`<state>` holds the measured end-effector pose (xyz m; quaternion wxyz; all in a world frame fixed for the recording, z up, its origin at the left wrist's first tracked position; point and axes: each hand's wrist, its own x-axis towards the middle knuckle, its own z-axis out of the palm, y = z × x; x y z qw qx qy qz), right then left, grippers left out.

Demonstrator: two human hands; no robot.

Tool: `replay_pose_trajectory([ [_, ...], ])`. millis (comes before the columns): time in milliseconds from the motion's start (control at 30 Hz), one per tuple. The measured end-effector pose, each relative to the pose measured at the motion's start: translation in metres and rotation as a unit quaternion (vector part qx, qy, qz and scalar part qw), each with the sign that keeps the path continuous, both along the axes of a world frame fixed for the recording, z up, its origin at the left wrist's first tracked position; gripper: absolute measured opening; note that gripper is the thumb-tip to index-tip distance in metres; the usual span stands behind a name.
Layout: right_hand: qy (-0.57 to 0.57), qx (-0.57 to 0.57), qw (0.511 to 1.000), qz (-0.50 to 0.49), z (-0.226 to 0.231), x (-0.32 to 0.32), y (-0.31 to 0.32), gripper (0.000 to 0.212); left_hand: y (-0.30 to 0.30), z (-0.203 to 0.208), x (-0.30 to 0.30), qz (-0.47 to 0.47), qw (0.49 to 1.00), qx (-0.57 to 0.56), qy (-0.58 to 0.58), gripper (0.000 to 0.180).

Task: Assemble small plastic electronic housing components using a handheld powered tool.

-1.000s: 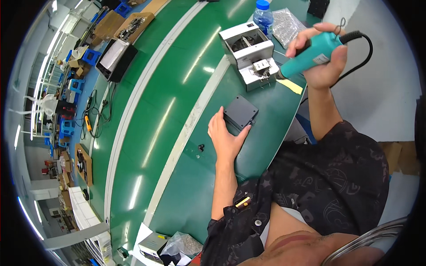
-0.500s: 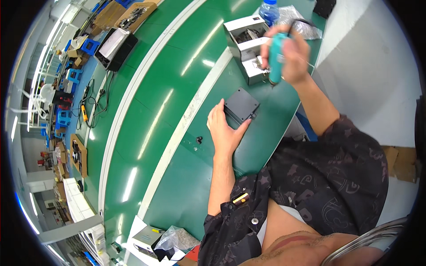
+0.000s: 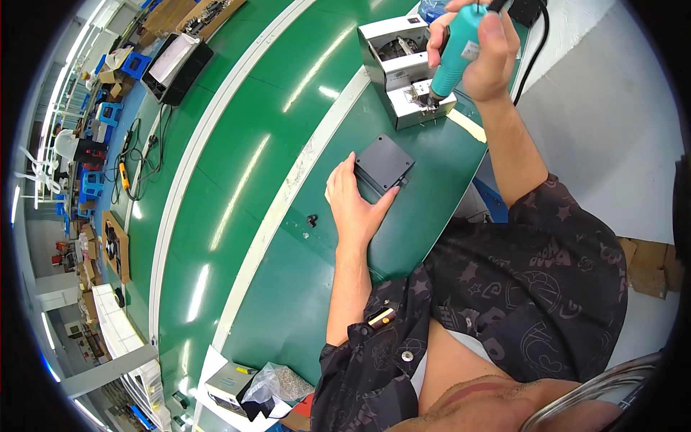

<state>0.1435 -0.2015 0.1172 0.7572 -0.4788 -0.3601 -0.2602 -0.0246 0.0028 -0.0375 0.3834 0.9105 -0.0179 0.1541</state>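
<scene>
Since half a second ago, my right hand (image 3: 493, 63) has swung the teal driver (image 3: 459, 54) from beside the white-topped machine (image 3: 403, 66) to over its front. My left hand (image 3: 353, 209) has stayed around the dark square box (image 3: 386, 160), with no clear change between them.

My right fingers are wrapped round the driver's body, thumb along it, and its tip points down at the small metal mechanism (image 3: 423, 93) on the machine's front; I can't tell whether they touch. My left hand is spread wide, holding the box between the fingers at one corner and the thumb at another. The box lies flat on the worktop (image 3: 302, 281), between the near edge beside my body and the white strip (image 3: 296, 168) along the opposite side. The machine stands toward the worktop's far right corner, a yellow strip (image 3: 468, 126) lying just beside it. Small black pieces (image 3: 312, 219) lie near my left wrist, toward the white strip.

I judge the work to be partway along: the box is in place and steadied, but the driver is at the machine, apart from the box. Its corners show small dark spots; whether these are bare holes or seated screws is too small to tell, so I can't count what is finished or left.
</scene>
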Motion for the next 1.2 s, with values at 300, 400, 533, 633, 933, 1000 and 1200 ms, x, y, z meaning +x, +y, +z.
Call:
replay_pose_trajectory([
  [300, 0.135, 0.100, 0.982, 0.091, 0.015, -0.066, 0.014, 0.036, 0.005, 0.000, -0.001, -0.002, 1.000, 0.010, -0.001, 0.093],
  [400, 0.089, 0.028, 0.982, 0.162, 0.005, -0.076, 0.012, 0.044, 0.003, 0.003, 0.002, 0.004, 1.000, 0.002, -0.002, 0.094],
  [533, 0.032, -0.035, 0.973, 0.227, -0.005, -0.092, 0.027, 0.053, 0.005, -0.001, -0.004, 0.012, 1.000, 0.000, -0.010, 0.094],
  [633, 0.030, -0.036, 0.979, 0.199, -0.009, -0.108, 0.050, 0.052, 0.005, -0.004, -0.007, 0.011, 1.000, -0.001, -0.019, 0.095],
  [933, 0.040, -0.126, 0.969, 0.206, -0.024, -0.105, 0.057, 0.061, 0.006, -0.005, -0.002, -0.001, 1.000, -0.016, -0.019, 0.091],
  [1000, 0.041, -0.142, 0.969, 0.197, -0.024, -0.105, 0.061, 0.061, 0.008, -0.004, -0.001, -0.003, 1.000, -0.016, -0.020, 0.091],
  [1200, 0.083, -0.078, 0.978, 0.177, -0.042, -0.108, 0.078, 0.061, 0.004, -0.012, 0.004, -0.007, 0.999, -0.011, -0.030, 0.091],
])
